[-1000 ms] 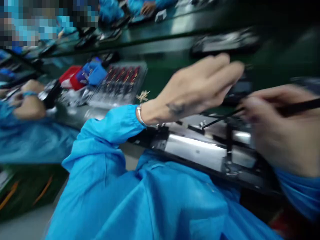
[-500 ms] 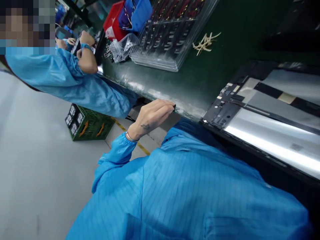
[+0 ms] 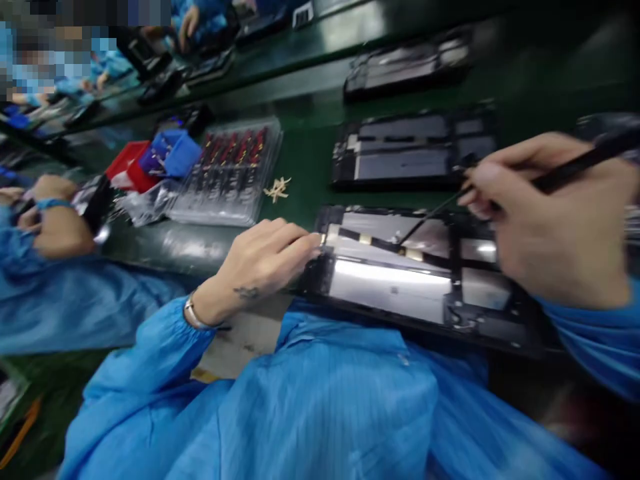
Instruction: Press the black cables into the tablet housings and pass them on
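Running across the view, the green bench (image 3: 305, 140) carries an opened device (image 3: 395, 290) at its near edge, just in front of the person, with a second device (image 3: 400, 160) lying behind it. A clear tray (image 3: 220, 203) of parts sits to the left. The right hand (image 3: 560, 220) is closed in a pen grip on a slim dark tool (image 3: 580, 163), whose thin shaft slants down to the banded strip (image 3: 435, 260) across the device. The left hand (image 3: 265, 260) is half curled, fingers together, fingertips at the device's left end; whether it grips or merely rests there, I cannot tell.

The step in hand looks like fine work at that strip. The next move seems to call for a steady tip and a device kept still.

The right hand is blurred and covers part of the device's right end; the tool's handle is cut off by the frame. Whether its tip touches the strip is hard to make out.
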Available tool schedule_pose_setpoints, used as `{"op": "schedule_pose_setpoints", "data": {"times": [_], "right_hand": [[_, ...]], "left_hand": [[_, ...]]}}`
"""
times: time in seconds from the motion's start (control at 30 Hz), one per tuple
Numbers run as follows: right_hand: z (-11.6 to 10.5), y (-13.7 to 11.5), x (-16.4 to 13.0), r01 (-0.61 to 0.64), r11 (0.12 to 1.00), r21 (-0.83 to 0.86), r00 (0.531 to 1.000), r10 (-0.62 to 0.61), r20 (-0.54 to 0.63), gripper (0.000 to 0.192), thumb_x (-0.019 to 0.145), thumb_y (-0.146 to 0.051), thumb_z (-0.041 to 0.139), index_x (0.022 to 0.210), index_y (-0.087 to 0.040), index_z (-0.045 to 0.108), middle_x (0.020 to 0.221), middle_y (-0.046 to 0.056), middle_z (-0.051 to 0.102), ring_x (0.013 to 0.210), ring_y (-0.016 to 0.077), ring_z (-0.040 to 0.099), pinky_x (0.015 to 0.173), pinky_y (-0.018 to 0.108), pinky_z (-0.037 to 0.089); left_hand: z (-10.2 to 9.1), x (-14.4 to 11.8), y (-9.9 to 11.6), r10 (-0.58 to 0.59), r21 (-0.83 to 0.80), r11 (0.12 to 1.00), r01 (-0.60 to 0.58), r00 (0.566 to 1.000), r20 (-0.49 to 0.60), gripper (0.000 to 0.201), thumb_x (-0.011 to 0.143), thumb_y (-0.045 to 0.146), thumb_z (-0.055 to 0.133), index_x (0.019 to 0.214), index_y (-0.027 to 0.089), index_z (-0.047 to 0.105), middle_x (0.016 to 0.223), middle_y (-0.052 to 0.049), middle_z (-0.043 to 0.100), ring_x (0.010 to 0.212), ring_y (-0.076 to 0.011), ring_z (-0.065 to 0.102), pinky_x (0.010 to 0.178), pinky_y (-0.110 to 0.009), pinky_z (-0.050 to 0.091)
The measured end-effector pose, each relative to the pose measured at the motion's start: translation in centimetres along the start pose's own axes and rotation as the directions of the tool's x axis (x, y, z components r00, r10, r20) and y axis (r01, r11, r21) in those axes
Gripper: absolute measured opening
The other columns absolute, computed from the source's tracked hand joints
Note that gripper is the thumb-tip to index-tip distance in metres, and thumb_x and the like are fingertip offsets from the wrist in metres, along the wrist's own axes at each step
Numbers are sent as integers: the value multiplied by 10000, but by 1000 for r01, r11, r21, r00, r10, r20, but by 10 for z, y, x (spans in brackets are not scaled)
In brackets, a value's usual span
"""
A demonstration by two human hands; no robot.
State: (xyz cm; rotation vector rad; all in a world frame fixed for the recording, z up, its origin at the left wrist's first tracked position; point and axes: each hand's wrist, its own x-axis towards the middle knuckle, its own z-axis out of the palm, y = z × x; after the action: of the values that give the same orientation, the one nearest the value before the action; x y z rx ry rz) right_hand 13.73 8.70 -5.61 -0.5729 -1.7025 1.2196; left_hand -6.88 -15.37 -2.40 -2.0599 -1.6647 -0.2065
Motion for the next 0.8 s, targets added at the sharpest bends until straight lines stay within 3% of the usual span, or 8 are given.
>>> {"op": "schedule_pose_setpoints", "data": {"times": [0.1, 0.2, 0.37, 0.47, 0.53, 0.6, 0.7, 0.8], "right_hand": [[-2, -2, 5, 31, 998, 58, 998, -27, -58, 127, 866, -112, 734, 779, -199, 705, 628, 10, 636, 555, 120, 561, 532, 302, 385], [1, 0, 5, 52, 997, 64, 995, -46, -92, 100, 884, -187, 756, 804, -218, 705, 672, -6, 663, 600, 123, 600, 563, 287, 416], [-2, -2, 0, 92, 996, 13, 993, -91, -74, 82, 928, -280, 731, 859, -254, 695, 782, -15, 677, 721, 159, 660, 686, 318, 517], [-3, -2, 0, 67, 997, 30, 996, -65, -55, 107, 962, -366, 704, 952, -260, 704, 865, 5, 711, 774, 175, 658, 736, 344, 535], [-4, -1, 2, 49, 998, 30, 998, -48, -29, 152, 966, -409, 703, 1002, -262, 716, 936, 13, 732, 823, 178, 659, 772, 350, 533], [-4, 0, 4, 44, 999, 13, 999, -45, 31, 166, 956, -427, 716, 1013, -274, 743, 974, 18, 741, 873, 189, 667, 767, 349, 528], [-4, -1, 5, 37, 999, 19, 989, -39, 140, 147, 927, -420, 750, 972, -282, 777, 915, 16, 741, 815, 192, 666, 675, 333, 521], [-4, -2, 4, 32, 999, 30, 987, -37, 155, 169, 889, -430, 788, 884, -261, 773, 852, 13, 733, 767, 191, 657, 652, 332, 514]], "left_hand": [[22, 76, 2, 200, 117, 977, -176, 952, -233, 274, 1067, 336, 544, 905, 152, 667, 715, -16, 641, 640, -154, 579, 563, -300, 359], [43, 130, 15, 259, 197, 957, -212, 932, -254, 354, 1070, 356, 500, 800, 164, 623, 654, -21, 591, 582, -163, 560, 502, -318, 226], [54, 155, 22, 201, 166, 970, -179, 971, -131, 334, 1002, 95, 422, 749, 154, 632, 588, -23, 561, 512, -148, 527, 494, -322, 116], [49, 154, 10, 66, -142, 987, -75, 995, -72, 285, 1034, 185, 478, 866, 149, 705, 677, -17, 642, 569, -119, 537, 504, -268, 186], [46, 154, 2, -70, -486, 873, 34, 996, -57, 316, 1065, 321, 515, 911, 160, 739, 697, 0, 643, 594, -99, 517, 531, -237, 265], [44, 154, -3, -205, -749, 649, 137, 979, 2, 381, 1056, 443, 548, 911, 168, 769, 652, 15, 590, 589, -92, 480, 549, -232, 310], [42, 154, -1, -307, -900, 364, 238, 943, 125, 425, 991, 553, 630, 914, 172, 803, 604, 22, 533, 576, -95, 440, 544, -247, 325], [42, 152, 5, -313, -939, 220, 265, 931, 189, 426, 959, 581, 667, 951, 183, 822, 592, 29, 508, 574, -96, 418, 552, -257, 329]]}}
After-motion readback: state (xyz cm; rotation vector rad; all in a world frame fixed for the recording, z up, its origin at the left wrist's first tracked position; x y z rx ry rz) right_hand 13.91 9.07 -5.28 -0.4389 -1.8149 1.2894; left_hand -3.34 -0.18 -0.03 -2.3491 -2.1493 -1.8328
